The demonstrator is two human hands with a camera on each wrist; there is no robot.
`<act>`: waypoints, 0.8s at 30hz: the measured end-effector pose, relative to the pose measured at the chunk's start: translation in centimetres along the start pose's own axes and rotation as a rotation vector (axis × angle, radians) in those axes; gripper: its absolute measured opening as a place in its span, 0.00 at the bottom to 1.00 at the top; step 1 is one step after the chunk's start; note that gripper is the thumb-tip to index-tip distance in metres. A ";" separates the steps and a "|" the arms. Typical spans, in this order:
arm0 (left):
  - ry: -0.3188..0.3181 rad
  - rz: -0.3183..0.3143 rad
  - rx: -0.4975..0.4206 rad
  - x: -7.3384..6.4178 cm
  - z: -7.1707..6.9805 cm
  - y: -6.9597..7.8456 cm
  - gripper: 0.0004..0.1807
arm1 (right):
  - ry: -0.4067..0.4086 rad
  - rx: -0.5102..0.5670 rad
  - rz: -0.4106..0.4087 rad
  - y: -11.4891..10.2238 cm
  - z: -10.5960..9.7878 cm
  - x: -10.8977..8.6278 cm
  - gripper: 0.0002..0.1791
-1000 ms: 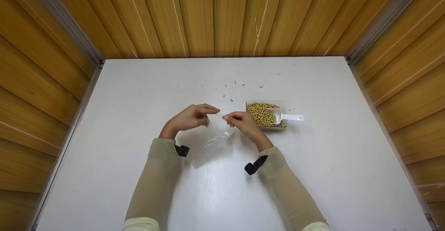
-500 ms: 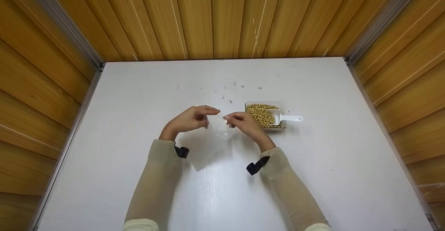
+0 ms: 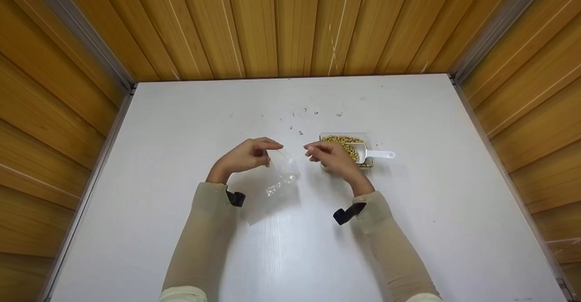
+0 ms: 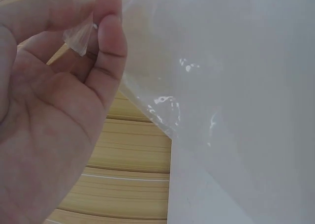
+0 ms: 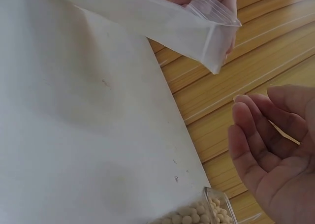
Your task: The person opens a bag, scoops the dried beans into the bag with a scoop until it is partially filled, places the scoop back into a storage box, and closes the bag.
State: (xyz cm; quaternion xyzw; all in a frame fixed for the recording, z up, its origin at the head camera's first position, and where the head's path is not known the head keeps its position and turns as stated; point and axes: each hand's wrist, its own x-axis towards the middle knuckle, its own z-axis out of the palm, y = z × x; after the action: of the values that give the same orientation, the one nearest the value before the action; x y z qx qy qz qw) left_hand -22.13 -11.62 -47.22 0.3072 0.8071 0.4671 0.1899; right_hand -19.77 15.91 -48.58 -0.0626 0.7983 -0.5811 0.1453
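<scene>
Seemingly, the clear bag (image 3: 283,176) at frame centre is being opened; the left hand (image 3: 247,155) pinches its rim; the right hand (image 3: 335,158), fingers loosely bent, holds nothing; next, spreading the mouth likely needs both.

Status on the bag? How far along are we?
Looks done: the clear bag is picked up, pinched by the left hand. In hand: the right hand is empty, apart from the bag, opening perhaps under way. Left: likely filling; the scoop rests among beans in the container, none visible in the bag.
</scene>
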 end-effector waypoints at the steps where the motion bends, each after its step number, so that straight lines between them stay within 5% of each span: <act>1: 0.001 -0.001 0.001 0.0 0.0 0.0 0.24 | 0.006 0.003 0.008 0.0 -0.4 -0.1 0.20; 12: 0.010 -0.020 0.013 -0.1 0.0 0.4 0.24 | 0.026 -0.121 -0.050 0.4 -3.5 -0.8 0.22; 19: -0.004 -0.015 -0.022 -1.1 -0.4 3.4 0.24 | 0.030 -0.158 -0.049 1.0 -5.4 -1.1 0.23; 24: -0.001 -0.005 -0.031 -1.2 -0.4 3.8 0.24 | 0.029 -0.225 -0.094 1.3 -6.9 -1.4 0.24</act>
State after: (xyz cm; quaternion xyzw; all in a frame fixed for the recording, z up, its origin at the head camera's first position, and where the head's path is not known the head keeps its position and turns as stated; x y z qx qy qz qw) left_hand -20.33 -11.25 -43.64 0.3023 0.8005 0.4788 0.1961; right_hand -20.43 22.96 -47.66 -0.1075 0.8566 -0.4950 0.0981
